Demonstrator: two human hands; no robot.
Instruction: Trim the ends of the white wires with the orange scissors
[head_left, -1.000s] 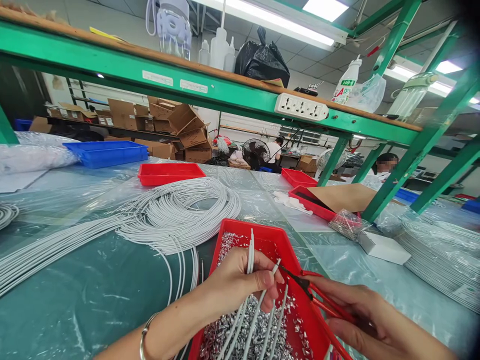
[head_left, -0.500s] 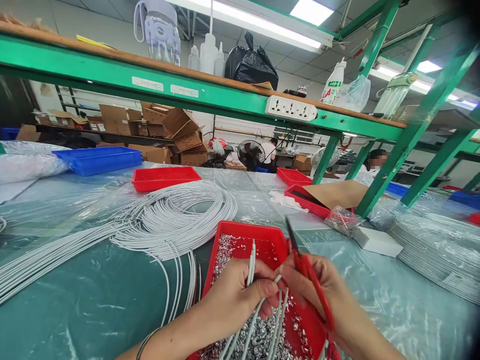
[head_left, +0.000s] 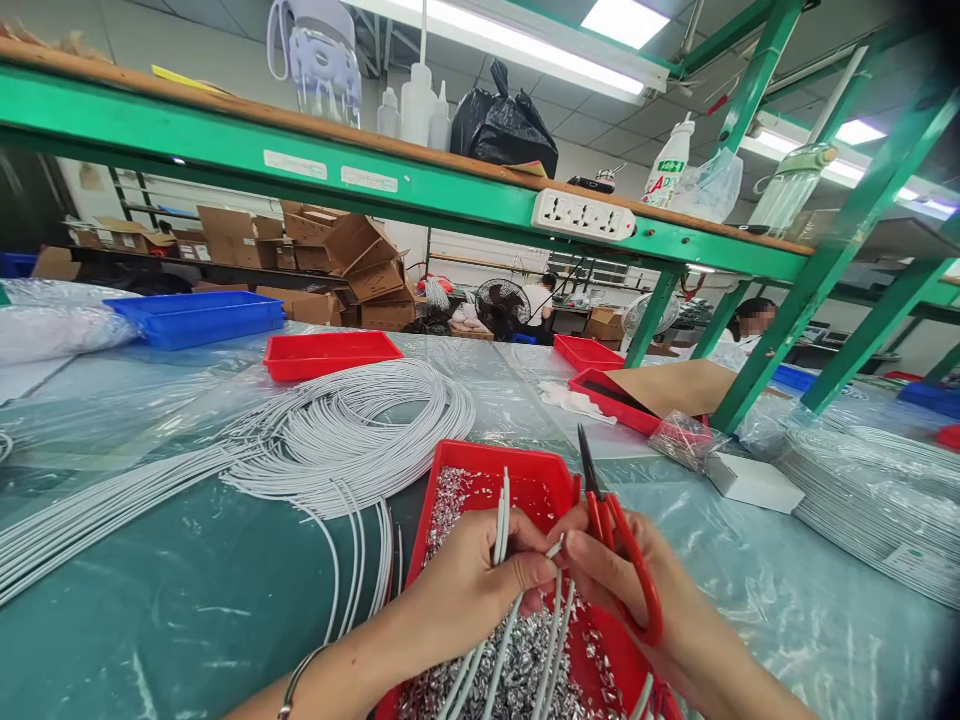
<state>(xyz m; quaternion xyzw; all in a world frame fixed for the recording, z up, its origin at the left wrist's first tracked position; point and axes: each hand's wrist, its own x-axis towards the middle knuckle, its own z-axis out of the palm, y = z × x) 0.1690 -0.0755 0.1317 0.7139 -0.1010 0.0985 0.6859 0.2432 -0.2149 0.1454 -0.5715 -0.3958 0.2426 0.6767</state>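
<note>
My left hand [head_left: 487, 570] is closed around several white cables [head_left: 502, 515], their cut ends sticking up past the fingers. One cable end [head_left: 556, 546] is pinched between thumb and forefinger and points toward my right hand [head_left: 619, 570]. Red-handled scissors [head_left: 637, 570] rest in my right hand, the dark blades pointing up and away. That hand's thumb and fingertip come together close to the cable end; whether they touch it I cannot tell. Beneath both hands lies a red tray [head_left: 525, 460] with silvery scraps [head_left: 517, 660] scattered inside.
A large coil of white cables [head_left: 375, 430] lies to the left. Behind it are a red tray [head_left: 334, 355] and a blue tray [head_left: 202, 318]. At right stand a small white box [head_left: 754, 485] and more bundled cable [head_left: 885, 490]. A green shelf frame [head_left: 450, 190] spans above the table.
The scissors have turned slightly in my right hand, their blades shifting a little to the right. My right thumb has drawn slightly back from the cable end. The left hand has barely moved.
</note>
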